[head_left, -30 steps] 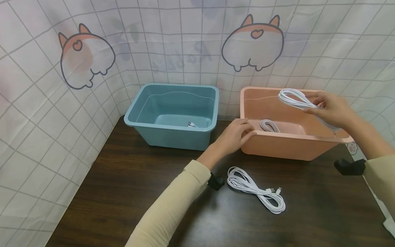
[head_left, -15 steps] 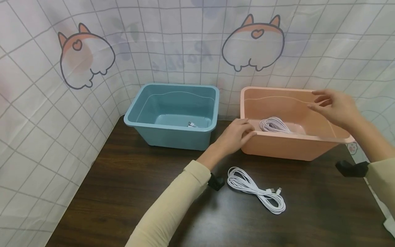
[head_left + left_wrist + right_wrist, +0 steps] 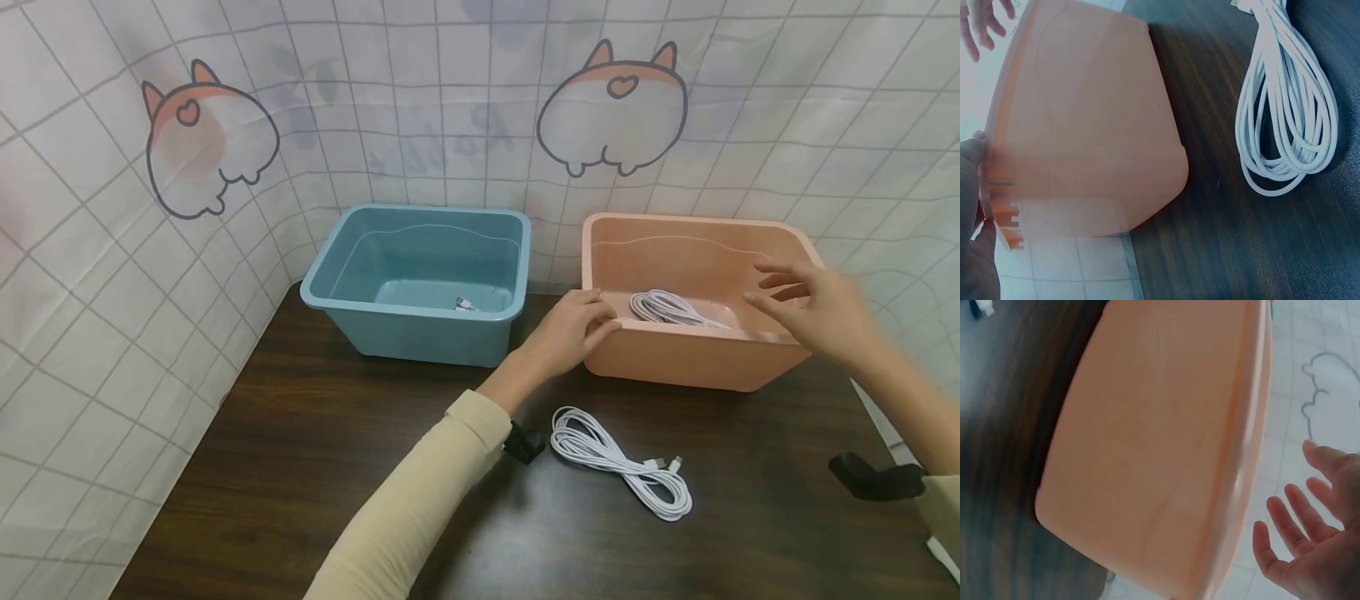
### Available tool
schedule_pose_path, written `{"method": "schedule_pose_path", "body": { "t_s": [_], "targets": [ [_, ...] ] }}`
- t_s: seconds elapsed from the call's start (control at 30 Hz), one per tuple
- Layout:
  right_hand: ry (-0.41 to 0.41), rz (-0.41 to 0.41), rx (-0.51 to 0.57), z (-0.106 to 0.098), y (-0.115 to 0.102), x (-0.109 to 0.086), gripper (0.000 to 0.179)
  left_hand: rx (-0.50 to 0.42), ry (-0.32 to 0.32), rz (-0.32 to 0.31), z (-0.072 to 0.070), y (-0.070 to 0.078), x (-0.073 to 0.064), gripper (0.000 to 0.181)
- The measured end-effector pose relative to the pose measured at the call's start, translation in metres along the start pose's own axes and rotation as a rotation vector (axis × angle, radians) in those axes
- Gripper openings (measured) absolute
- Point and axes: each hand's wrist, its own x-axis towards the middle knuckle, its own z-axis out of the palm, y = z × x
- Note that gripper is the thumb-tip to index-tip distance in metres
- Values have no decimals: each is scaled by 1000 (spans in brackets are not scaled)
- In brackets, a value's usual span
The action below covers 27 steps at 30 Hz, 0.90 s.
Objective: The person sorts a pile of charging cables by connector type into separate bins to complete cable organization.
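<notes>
My left hand [image 3: 564, 332] grips the near left corner of a pink plastic bin [image 3: 697, 357], thumb and fingers on either side of its rim in the left wrist view. Over the bin's right end, my right hand [image 3: 825, 312] hovers with fingers loosely spread and nothing in them; the right wrist view shows the same bare hand [image 3: 1316, 537] beside the rim. Bundled white charging cables [image 3: 667, 307] lie on the bin's floor toward the left, partly hidden by the front wall. Another white USB cable [image 3: 607, 454], coiled and pinched at its middle, lies on the table in front.
A blue bin [image 3: 420, 337] stands left of the pink one, with a white USB plug [image 3: 465, 304] showing inside. Both sit at the back of the dark wooden table [image 3: 300, 450], against a white gridded curtain [image 3: 450, 100] printed with corgi shapes.
My right hand let go of a white cable bundle, which dropped into the pink bin beside the one there. That hand then lowered slightly. My left hand stayed on the rim.
</notes>
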Motion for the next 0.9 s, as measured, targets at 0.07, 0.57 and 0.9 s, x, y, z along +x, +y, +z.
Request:
{"method": "schedule_pose_path", "body": {
  "t_s": [0.07, 0.57, 0.9],
  "targets": [
    [31, -16, 28, 3, 1, -8, 49, 8, 0, -2, 0, 0, 0, 22],
    [166, -18, 142, 45, -18, -68, 46, 2, 1, 3, 1, 0, 1, 22],
    [215, -55, 151, 97, -32, -97, 47, 1, -3, 11, 1, -1, 2, 22]
  ]
}}
